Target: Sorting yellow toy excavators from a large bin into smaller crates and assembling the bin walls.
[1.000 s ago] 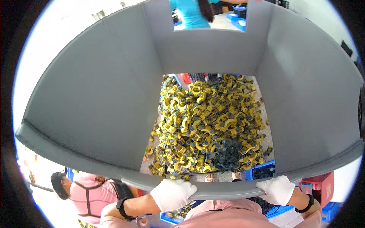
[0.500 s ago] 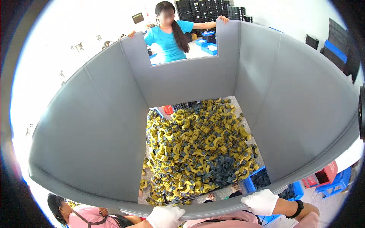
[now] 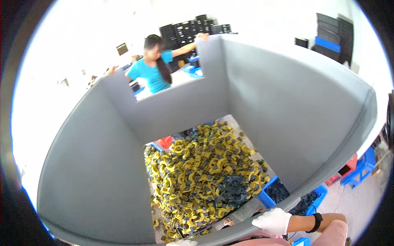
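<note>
A large grey padded enclosure (image 3: 94, 180) of upright panels, without a floor, stands around a heap of yellow clamp-shaped parts (image 3: 197, 172) with dark pieces among them. My right hand (image 3: 273, 221), in a white glove, is closed over the near panel's top rim. At the lower edge of the picture, my left hand (image 3: 182, 243), also gloved, shows only in part at the same rim. Across from me a person in a blue top (image 3: 150, 74) holds the far panel's rim with both hands, beside its rectangular cutout.
Blue crates with dark parts (image 3: 277, 192) stand at the near right, one inside the panels' outline. Outside on the right are a blue stool (image 3: 361, 168) and a red box (image 3: 349, 166). Stacked black crates (image 3: 180, 33) stand along the back. A red object (image 3: 165, 142) lies by the far-left corner.
The view has swung, so the far panel and the person now appear farther left and lower. My left hand has slipped mostly out of the picture. The co-worker at the lower left is out of view.
</note>
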Demonstrator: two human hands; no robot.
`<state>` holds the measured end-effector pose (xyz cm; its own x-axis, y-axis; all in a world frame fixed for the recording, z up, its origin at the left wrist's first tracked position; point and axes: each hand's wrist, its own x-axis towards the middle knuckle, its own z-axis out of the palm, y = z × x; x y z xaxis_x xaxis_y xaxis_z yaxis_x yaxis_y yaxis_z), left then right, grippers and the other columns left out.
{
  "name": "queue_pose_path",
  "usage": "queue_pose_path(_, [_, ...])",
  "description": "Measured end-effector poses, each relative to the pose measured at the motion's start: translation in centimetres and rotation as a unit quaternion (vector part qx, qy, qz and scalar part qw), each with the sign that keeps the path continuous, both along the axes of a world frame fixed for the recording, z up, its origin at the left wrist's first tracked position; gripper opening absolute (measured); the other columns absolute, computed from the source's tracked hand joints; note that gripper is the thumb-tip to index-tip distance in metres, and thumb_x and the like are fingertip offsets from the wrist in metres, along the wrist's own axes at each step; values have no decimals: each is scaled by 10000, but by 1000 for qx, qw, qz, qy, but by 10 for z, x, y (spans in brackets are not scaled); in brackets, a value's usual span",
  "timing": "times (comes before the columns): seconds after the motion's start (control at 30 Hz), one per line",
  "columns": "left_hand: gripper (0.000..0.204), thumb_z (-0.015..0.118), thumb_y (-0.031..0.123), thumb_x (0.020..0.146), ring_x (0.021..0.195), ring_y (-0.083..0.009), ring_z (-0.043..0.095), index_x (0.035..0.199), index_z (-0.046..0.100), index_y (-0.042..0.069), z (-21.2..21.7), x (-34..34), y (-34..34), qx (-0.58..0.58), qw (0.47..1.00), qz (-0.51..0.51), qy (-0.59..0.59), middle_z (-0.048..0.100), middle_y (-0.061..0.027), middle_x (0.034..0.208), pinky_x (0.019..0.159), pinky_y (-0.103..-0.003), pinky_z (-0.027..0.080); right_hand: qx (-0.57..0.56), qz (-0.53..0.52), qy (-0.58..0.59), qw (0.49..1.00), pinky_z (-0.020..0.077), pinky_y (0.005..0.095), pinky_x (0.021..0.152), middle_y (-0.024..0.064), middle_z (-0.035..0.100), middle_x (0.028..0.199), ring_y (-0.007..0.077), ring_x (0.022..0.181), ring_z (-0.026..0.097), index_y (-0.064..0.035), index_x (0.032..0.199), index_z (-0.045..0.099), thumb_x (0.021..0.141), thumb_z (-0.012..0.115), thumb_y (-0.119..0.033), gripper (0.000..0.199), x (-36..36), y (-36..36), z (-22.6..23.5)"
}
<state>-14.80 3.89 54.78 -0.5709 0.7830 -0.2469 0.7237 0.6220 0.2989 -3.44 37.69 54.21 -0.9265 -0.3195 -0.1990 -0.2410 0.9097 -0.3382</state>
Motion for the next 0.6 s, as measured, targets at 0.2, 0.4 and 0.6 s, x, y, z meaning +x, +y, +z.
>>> queue_pose_path(0.2, [377, 642, 439, 807, 848, -332, 641, 987, 648, 108, 23, 17, 33, -45, 999, 15, -19, 658, -141, 885, 711, -454, 508, -49, -8, 18, 999, 528, 460, 614, 124, 628, 719, 349, 698, 654, -94, 882, 575, 802, 629, -311, 237, 17, 24, -26])
queue_pose_path(0.4, [310, 636, 395, 803, 886, -339, 638, 942, 662, 119, 24, 38, 87, -113, 991, 59, -35, 666, -139, 934, 732, -462, 498, -93, -21, 33, 995, 528, 465, 598, 131, 635, 722, 347, 688, 657, -105, 896, 589, 810, 590, -226, 148, 34, 74, -36])
queue_pose_path(0.6, [309, 645, 310, 812, 958, -328, 632, 1067, 685, 142, 35, 81, 150, -178, 979, 93, 23, 679, -116, 1007, 795, -409, 505, -136, -32, 96, 986, 538, 444, 602, 150, 657, 694, 349, 691, 673, -50, 749, 648, 706, 647, -146, 106, 53, 127, -53])
